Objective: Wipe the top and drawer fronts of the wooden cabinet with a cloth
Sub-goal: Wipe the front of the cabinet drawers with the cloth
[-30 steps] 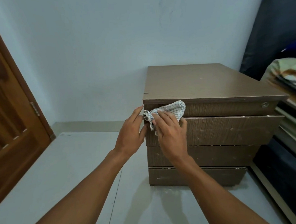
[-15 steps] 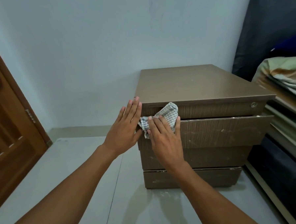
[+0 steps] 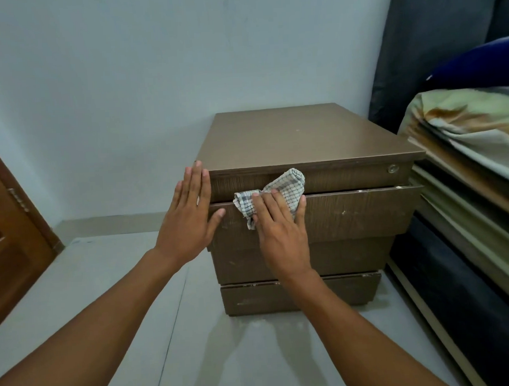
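Checked cloth (image 3: 280, 193) crumpled on grained cabinet (image 3: 351, 214) — flat-palmed.

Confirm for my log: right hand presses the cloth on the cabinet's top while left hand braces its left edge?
No: the head view shows the right hand pressing the cloth on the upper drawer fronts, not the top; the left hand braces the left edge.

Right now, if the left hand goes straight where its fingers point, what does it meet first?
Probably nothing near: the left hand points up past the cabinet at its left corner; beyond is the wall, depth unclear.
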